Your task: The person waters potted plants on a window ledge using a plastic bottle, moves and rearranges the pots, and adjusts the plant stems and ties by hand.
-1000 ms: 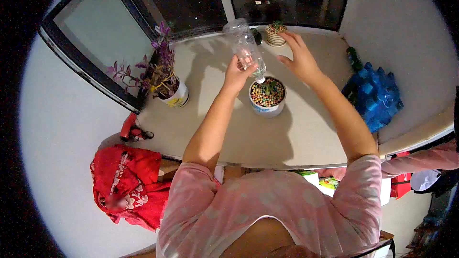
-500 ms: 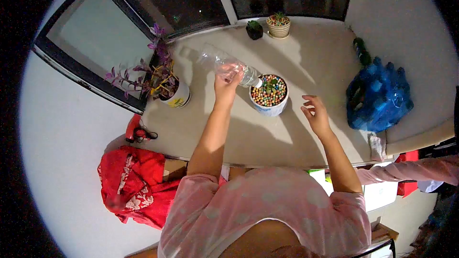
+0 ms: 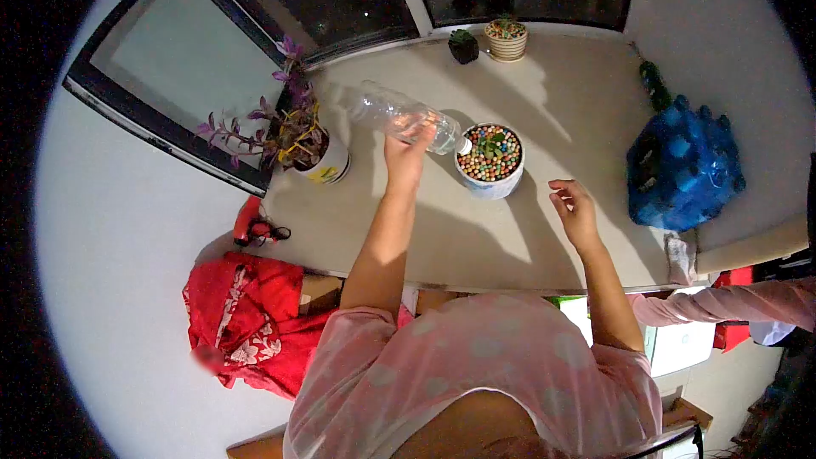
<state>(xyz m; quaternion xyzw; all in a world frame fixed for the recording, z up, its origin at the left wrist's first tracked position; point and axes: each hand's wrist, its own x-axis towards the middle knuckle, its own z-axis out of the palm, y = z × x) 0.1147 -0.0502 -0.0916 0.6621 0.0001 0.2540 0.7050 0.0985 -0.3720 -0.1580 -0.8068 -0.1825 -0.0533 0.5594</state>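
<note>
My left hand [image 3: 410,143] is wrapped round a clear plastic bottle [image 3: 381,108], tipped so its white neck end points right and down. That end is at the left rim of a white plant pot [image 3: 490,189]. Many-coloured round pebbles [image 3: 493,167] fill the pot around a small green succulent [image 3: 490,147]. Whether water is flowing cannot be made out. To the right of the pot, my right hand [image 3: 575,211] hovers with bent fingers apart and nothing in it.
A purple-leaved plant in a white pot [image 3: 333,163] stands left. At the back are a small dark pot [image 3: 463,48] and a striped pot [image 3: 507,44]. A blue plastic bag [image 3: 684,166] sits right. A red hair dryer [image 3: 248,221] and red cloth [image 3: 246,314] lie front left.
The whole view has shifted slightly, so things appear a little farther right. The bottle stays tipped at the pot in my left hand, and my right hand stays beside it.
</note>
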